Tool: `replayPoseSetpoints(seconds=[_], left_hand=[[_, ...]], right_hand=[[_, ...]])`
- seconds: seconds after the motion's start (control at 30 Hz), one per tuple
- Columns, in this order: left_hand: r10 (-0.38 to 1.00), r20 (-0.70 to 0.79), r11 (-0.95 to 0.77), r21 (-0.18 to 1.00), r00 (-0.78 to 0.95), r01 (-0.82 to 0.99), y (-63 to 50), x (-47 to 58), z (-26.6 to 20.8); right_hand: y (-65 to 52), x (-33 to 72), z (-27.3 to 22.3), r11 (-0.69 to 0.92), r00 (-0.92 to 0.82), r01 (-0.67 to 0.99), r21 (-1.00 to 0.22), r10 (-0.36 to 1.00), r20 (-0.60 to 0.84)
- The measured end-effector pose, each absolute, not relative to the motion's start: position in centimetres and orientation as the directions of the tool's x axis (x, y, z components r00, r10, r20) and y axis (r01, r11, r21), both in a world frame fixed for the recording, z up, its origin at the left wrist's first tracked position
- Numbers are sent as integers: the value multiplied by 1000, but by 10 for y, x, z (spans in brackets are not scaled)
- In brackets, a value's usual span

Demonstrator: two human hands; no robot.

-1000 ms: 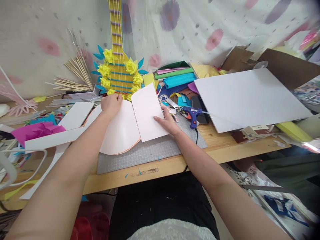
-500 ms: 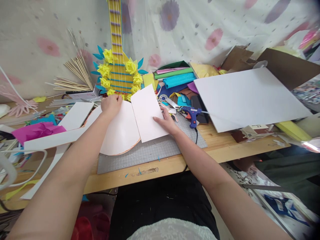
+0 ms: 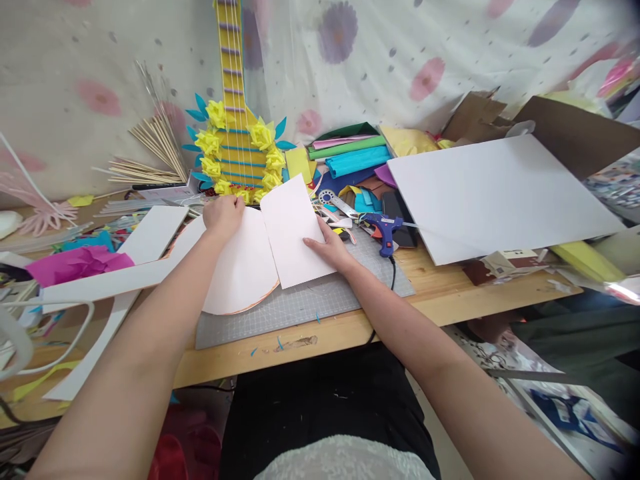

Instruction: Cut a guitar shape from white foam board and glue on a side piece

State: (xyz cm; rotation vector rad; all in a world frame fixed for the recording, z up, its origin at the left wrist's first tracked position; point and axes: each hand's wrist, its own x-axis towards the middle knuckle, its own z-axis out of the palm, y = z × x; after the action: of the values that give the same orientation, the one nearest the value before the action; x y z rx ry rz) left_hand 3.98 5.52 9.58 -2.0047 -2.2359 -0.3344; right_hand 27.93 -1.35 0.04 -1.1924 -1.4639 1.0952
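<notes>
no readable text, labels or numbers anywhere

Both hands (image 3: pixel 223 215) (image 3: pixel 327 248) outstretched, palms down

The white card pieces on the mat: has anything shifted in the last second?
Barely. The right hand and its rectangular card edged slightly left. The left hand stays pressed on the rounded card. The glue gun and large white sheet are unmoved.

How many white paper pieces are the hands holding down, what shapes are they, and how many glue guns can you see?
Round white piece, under the left hand: 1
Rectangular white piece, under the right hand: 1
Blue glue gun: 1
Total: 3
</notes>
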Motion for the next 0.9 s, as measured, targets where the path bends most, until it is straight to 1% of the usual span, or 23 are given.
replayPoseSetpoints(seconds=[0.1,0.43,0.9], left_hand=[[964,235,109,88,-127,990,54,40,96],[954,247,143,120,-169,982,56,43,96],[953,205,200,132,-224,971,56,47,102]], right_hand=[[-15,278,1,124,-89,175,-977,990,110],[-17,276,4,175,-89,198,-964,983,160],[-20,275,7,141,-77,223,-965,989,126]])
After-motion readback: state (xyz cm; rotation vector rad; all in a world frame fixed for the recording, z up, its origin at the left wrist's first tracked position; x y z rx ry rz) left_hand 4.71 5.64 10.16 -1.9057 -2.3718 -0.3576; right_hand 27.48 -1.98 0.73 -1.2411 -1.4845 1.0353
